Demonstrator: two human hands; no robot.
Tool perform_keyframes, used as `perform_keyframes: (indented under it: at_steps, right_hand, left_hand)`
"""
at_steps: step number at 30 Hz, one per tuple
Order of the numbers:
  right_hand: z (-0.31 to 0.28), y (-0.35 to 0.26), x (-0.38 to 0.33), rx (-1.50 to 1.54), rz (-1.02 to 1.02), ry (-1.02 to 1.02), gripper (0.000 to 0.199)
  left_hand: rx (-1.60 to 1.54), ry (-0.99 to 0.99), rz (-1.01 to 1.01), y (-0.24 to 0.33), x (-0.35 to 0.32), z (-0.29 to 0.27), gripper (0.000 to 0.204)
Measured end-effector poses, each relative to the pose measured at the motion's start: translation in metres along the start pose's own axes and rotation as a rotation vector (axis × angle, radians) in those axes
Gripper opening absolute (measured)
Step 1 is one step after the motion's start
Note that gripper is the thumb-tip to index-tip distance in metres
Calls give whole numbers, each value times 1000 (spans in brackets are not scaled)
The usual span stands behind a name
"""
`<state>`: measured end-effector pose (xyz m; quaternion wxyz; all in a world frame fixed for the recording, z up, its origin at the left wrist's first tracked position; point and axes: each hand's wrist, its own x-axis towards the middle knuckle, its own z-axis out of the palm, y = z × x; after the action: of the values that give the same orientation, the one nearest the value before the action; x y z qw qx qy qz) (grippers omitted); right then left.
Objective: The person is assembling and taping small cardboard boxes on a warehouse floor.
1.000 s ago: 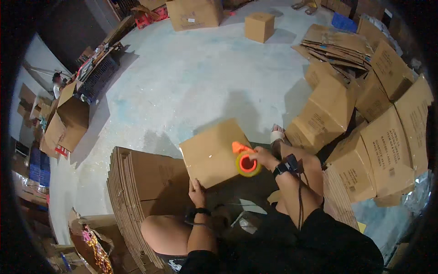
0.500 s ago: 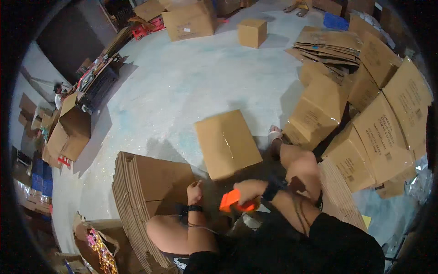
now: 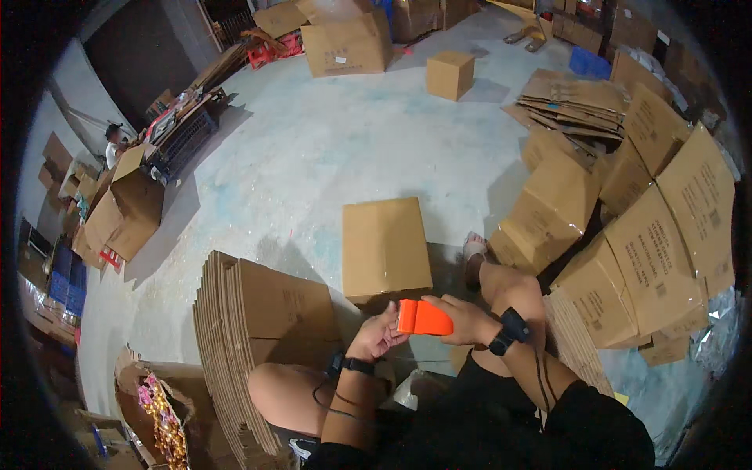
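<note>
both hands, left hand [image 3: 377, 333] and right hand [image 3: 462, 317], grip the orange tape dispenser [image 3: 423, 318] (fingers closed) just beside the box [image 3: 384, 247], steadying it.

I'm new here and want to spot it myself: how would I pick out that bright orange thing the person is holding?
Start at the tall stack of flattened cardboard by the person's left knee, then look right, just below the closed box on the floor. There the left hand and right hand meet around an orange tape dispenser, the only vivid orange item among brown cartons.
</note>
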<state>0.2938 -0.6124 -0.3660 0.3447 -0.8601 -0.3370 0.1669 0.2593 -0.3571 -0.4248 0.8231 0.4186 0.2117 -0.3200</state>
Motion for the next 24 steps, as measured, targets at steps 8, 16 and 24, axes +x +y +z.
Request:
perform_keyframes:
  at_steps: [8, 16, 24]
  right_hand:
    - [-1, -8, 16, 8, -107, -33, 94]
    - [-29, -7, 22, -132, -133, -152, 90]
    - [-56, 76, 45, -310, -320, -75, 82]
  left_hand:
    - [-100, 0, 141, -4, -3, -14, 39]
    - [110, 141, 111, 15, 2, -4, 30]
    - [404, 495, 261, 62, -9, -162, 28]
